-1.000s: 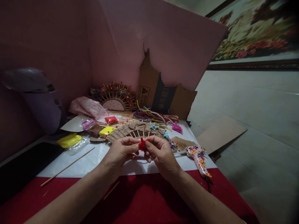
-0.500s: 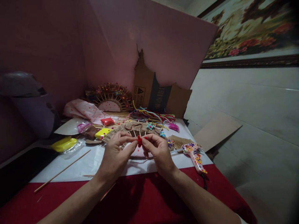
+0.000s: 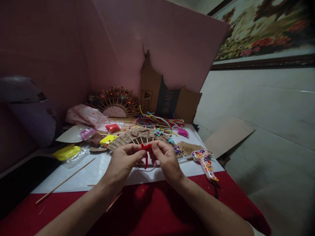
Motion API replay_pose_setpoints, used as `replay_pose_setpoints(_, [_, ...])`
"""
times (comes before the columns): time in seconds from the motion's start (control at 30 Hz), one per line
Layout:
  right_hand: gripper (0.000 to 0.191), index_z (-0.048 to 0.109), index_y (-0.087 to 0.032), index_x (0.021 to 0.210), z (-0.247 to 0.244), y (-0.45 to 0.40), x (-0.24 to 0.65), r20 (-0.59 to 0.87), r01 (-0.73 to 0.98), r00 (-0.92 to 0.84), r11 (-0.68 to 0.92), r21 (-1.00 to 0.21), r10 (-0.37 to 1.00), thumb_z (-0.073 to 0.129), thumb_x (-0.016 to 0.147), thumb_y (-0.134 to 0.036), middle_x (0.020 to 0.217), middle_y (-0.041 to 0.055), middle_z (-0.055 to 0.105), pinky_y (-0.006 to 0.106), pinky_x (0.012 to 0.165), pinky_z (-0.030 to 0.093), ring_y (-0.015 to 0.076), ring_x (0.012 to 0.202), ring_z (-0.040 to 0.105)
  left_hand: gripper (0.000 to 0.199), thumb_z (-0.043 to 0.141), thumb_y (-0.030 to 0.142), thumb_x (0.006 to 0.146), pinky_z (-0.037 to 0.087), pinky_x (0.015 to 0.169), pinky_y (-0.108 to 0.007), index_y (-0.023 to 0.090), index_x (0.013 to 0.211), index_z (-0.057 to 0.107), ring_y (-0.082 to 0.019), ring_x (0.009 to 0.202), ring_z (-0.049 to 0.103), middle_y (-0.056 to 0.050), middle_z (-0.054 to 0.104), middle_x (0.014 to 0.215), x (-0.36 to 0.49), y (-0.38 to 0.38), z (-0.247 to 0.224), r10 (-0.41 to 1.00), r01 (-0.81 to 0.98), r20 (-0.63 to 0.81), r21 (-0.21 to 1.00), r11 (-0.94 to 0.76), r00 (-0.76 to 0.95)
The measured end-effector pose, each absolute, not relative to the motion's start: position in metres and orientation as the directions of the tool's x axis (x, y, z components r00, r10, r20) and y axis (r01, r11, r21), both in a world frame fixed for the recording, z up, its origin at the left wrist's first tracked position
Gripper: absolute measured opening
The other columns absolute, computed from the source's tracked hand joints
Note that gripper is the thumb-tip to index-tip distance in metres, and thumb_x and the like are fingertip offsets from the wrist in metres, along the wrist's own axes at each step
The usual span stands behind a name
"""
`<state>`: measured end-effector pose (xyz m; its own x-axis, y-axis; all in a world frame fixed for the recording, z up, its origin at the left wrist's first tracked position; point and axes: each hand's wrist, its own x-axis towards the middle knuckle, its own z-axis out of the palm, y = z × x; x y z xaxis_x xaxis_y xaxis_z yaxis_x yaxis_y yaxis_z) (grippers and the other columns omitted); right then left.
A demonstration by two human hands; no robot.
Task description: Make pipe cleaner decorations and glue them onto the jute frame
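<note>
A short bent red pipe cleaner (image 3: pixel 146 148) is pinched between both sets of fingertips, one end hanging down. My left hand (image 3: pixel 125 160) is closed on its left side, thumb against index finger. On the other side, my right hand (image 3: pixel 166 159) grips it the same way, its other fingers curled. Just behind the hands lies a woven arched fan piece (image 3: pixel 123 139) with thin sticks, its lower part hidden by my fingers. Along its right edge sit a teal flower (image 3: pixel 158 132), a blue flower (image 3: pixel 171 140) and a purple flower (image 3: pixel 177 150).
A flower-patterned glue gun (image 3: pixel 205 164) lies at the right. Coloured pipe cleaners (image 3: pixel 164 120) are heaped before torn cardboard (image 3: pixel 169 98). A finished-looking fan (image 3: pixel 115 103) leans at the back. Yellow clay (image 3: pixel 67 152) in plastic and a thin stick (image 3: pixel 65 182) are on the left.
The red pipe cleaner, a compact bunch before, now shows more of its length, with a strand between the fingertips and an end dangling. Both hands stay in nearly the same place.
</note>
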<state>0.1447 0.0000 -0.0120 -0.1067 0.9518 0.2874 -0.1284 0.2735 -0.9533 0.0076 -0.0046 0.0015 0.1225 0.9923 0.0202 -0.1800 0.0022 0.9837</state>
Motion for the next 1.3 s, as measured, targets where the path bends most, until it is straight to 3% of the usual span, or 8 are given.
replay_pose_setpoints(0.1, [0.029, 0.059, -0.016, 0.088, -0.010, -0.001, 0.145, 0.204, -0.109, -0.142, 0.190, -0.976, 0.969, 0.051, 0.083, -0.044, 0.049, -0.0064, 0.046, 0.017, 0.034, 0.026, 0.0044, 0.036, 0.035, 0.017, 0.073, 0.026, 0.061, 0.044, 0.054, -0.022, 0.012, 0.067, 0.066, -0.010, 0.054, 0.053, 0.000, 0.062, 0.060, 0.005, -0.002, 0.000, 0.995, -0.211, 0.033, 0.977, -0.014, 0.089])
replay_pose_setpoints(0.3, [0.028, 0.056, -0.016, 0.080, -0.009, -0.001, 0.141, 0.123, -0.114, -0.266, 0.096, -0.989, 0.956, 0.069, 0.069, -0.037, 0.058, -0.0039, 0.056, 0.017, 0.035, 0.027, 0.0033, 0.037, 0.036, 0.015, 0.073, 0.024, 0.060, 0.038, 0.050, -0.021, 0.013, 0.066, 0.065, -0.008, 0.051, 0.050, 0.002, 0.059, 0.058, -0.002, 0.004, -0.004, 0.996, -0.217, 0.082, 0.973, -0.075, 0.021])
replay_pose_setpoints(0.47, [0.018, 0.056, -0.016, 0.069, -0.015, 0.000, 0.143, 0.257, 0.010, -0.217, 0.265, -0.964, 0.942, 0.060, 0.078, -0.032, 0.058, -0.0038, 0.050, 0.019, 0.046, 0.035, 0.0066, 0.049, 0.042, 0.016, 0.073, 0.025, 0.059, 0.037, 0.048, -0.021, 0.012, 0.065, 0.066, -0.008, 0.049, 0.049, 0.001, 0.060, 0.059, -0.001, 0.006, -0.003, 0.999, -0.214, 0.053, 0.976, -0.050, 0.008])
replay_pose_setpoints(0.7, [0.014, 0.060, -0.018, 0.074, -0.011, -0.008, 0.144, 0.437, 0.291, -0.241, 0.494, -0.819, 0.867, 0.051, 0.085, -0.023, 0.073, 0.0005, 0.055, 0.023, 0.059, 0.037, 0.0111, 0.065, 0.046, 0.013, 0.072, 0.022, 0.057, 0.037, 0.048, -0.021, 0.012, 0.060, 0.064, -0.008, 0.046, 0.047, 0.002, 0.057, 0.051, 0.000, 0.005, -0.003, 0.999, -0.190, 0.043, 0.981, -0.044, -0.006])
replay_pose_setpoints(1.07, [0.014, 0.057, -0.018, 0.070, -0.006, -0.008, 0.148, 0.469, 0.352, -0.288, 0.547, -0.759, 0.835, 0.052, 0.082, -0.015, 0.068, -0.0010, 0.052, 0.024, 0.061, 0.035, 0.0116, 0.065, 0.046, 0.012, 0.068, 0.022, 0.062, 0.036, 0.048, -0.021, 0.013, 0.056, 0.062, -0.008, 0.046, 0.046, 0.003, 0.055, 0.049, 0.002, 0.006, -0.006, 0.998, -0.123, 0.069, 0.990, -0.067, 0.005])
replay_pose_setpoints(1.3, [0.014, 0.059, -0.018, 0.071, -0.011, -0.009, 0.146, 0.451, 0.305, -0.258, 0.515, -0.801, 0.854, 0.053, 0.083, -0.019, 0.070, -0.0002, 0.055, 0.024, 0.060, 0.036, 0.0114, 0.064, 0.046, 0.014, 0.071, 0.022, 0.059, 0.038, 0.047, -0.020, 0.013, 0.056, 0.061, -0.007, 0.045, 0.047, 0.003, 0.055, 0.048, 0.001, 0.007, -0.004, 0.997, -0.246, -0.002, 0.969, 0.022, 0.080])
